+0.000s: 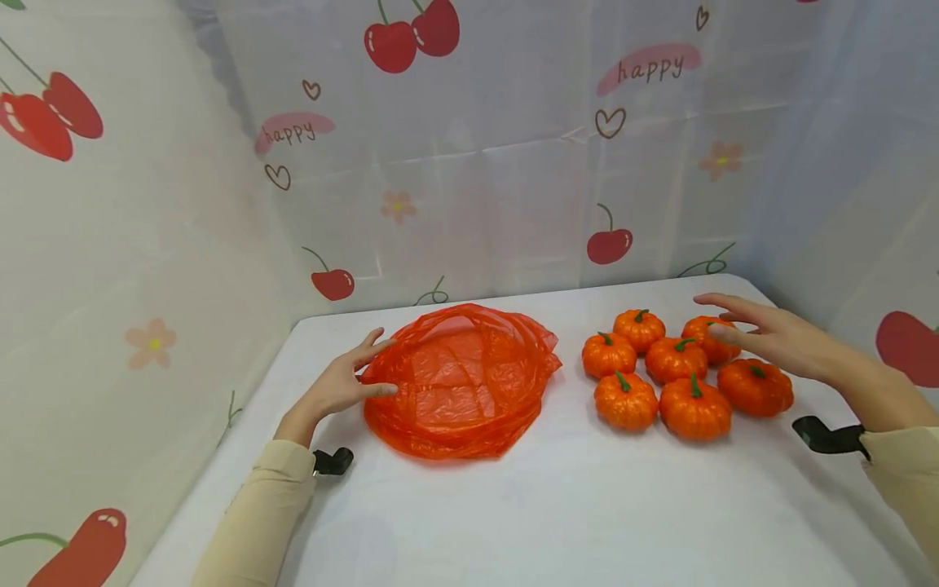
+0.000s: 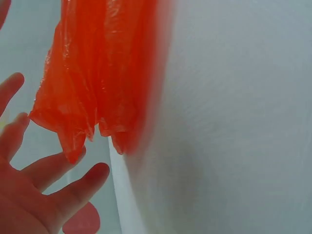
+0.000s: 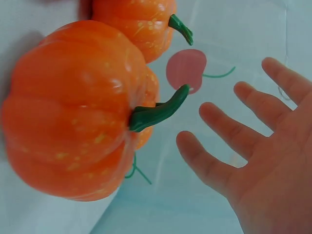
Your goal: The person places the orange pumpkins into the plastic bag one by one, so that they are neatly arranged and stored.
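Note:
An orange-red plastic bag (image 1: 455, 383) lies spread on the table, its mouth facing up. My left hand (image 1: 345, 379) is at the bag's left edge with fingers spread; in the left wrist view the fingertips come right at the bag's hanging folds (image 2: 117, 68). Over on the right, several small orange pumpkins with green stems stand grouped, among them a front pumpkin (image 1: 695, 409) and a rightmost pumpkin (image 1: 756, 387). My right hand (image 1: 781, 334) hovers above the rear right pumpkin (image 1: 711, 339), fingers extended and holding nothing. A large pumpkin (image 3: 73, 117) fills the right wrist view beside the spread fingers.
The white table (image 1: 513, 522) has its far edge against a curtain (image 1: 499, 163) printed with cherries and hearts. Curtain panels also flank both sides. A black wrist mount (image 1: 333, 461) sits at the left sleeve, another mount (image 1: 829, 436) at the right.

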A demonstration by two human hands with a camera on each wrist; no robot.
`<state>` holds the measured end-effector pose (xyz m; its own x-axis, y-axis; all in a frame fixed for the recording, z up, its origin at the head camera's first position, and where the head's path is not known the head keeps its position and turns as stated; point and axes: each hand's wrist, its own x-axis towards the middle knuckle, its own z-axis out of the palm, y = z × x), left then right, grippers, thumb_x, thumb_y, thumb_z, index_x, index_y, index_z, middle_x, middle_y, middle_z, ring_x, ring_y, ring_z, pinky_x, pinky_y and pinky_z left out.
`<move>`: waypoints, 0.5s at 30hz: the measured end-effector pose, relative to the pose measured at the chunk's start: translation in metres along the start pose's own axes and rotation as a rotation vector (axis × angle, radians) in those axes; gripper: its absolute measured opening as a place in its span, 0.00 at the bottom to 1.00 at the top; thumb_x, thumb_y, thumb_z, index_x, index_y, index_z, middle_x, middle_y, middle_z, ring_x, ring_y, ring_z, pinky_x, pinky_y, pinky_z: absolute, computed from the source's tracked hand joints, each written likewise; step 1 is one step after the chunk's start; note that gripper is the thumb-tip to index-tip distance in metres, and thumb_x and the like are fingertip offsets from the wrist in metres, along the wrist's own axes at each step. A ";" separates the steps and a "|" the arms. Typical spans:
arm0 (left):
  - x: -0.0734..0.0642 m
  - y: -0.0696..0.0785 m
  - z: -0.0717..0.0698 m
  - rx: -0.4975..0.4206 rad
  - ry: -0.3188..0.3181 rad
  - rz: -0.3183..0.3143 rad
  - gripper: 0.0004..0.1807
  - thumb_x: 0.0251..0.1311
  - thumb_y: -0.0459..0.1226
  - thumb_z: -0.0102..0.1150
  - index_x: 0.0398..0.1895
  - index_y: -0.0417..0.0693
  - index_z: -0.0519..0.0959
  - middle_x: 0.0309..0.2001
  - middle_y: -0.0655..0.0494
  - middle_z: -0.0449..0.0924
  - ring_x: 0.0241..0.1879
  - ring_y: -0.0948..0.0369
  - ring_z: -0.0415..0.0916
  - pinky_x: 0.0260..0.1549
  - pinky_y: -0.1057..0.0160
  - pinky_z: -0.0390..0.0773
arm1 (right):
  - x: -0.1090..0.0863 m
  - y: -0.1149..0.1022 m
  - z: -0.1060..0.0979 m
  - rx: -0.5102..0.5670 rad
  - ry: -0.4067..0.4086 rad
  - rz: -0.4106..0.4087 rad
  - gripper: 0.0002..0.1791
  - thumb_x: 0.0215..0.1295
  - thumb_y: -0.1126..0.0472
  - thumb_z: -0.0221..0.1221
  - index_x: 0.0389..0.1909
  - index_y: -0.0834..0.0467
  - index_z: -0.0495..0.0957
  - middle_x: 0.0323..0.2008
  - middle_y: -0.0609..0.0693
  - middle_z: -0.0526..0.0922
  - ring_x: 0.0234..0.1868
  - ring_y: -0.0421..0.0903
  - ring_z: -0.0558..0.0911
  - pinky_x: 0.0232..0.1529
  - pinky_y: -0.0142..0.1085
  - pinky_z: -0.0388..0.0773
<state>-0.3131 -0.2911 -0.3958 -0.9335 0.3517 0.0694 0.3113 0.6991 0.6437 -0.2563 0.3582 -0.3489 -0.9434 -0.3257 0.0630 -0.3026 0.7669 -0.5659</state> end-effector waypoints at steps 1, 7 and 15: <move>-0.001 -0.002 0.001 0.000 0.000 -0.002 0.47 0.55 0.50 0.77 0.78 0.60 0.66 0.84 0.66 0.44 0.82 0.45 0.49 0.71 0.35 0.66 | -0.001 0.002 0.000 0.004 0.006 -0.003 0.35 0.80 0.48 0.51 0.82 0.51 0.53 0.77 0.66 0.59 0.68 0.71 0.67 0.55 0.70 0.75; -0.004 -0.007 0.003 -0.011 -0.005 -0.026 0.44 0.53 0.50 0.78 0.75 0.59 0.71 0.84 0.65 0.47 0.81 0.43 0.51 0.70 0.32 0.66 | -0.008 0.016 0.006 0.016 0.051 -0.011 0.33 0.77 0.51 0.56 0.78 0.55 0.60 0.76 0.66 0.62 0.69 0.68 0.65 0.60 0.71 0.72; -0.008 -0.015 0.000 -0.039 -0.050 -0.027 0.37 0.55 0.50 0.77 0.69 0.54 0.78 0.83 0.58 0.53 0.80 0.44 0.53 0.69 0.38 0.71 | -0.024 0.041 0.013 0.055 0.147 -0.023 0.24 0.72 0.54 0.63 0.67 0.53 0.76 0.56 0.19 0.72 0.55 0.13 0.63 0.46 0.12 0.67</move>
<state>-0.3101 -0.3041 -0.4062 -0.9312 0.3642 0.0139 0.2777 0.6841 0.6744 -0.2445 0.3896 -0.3843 -0.9471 -0.2555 0.1944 -0.3207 0.7274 -0.6066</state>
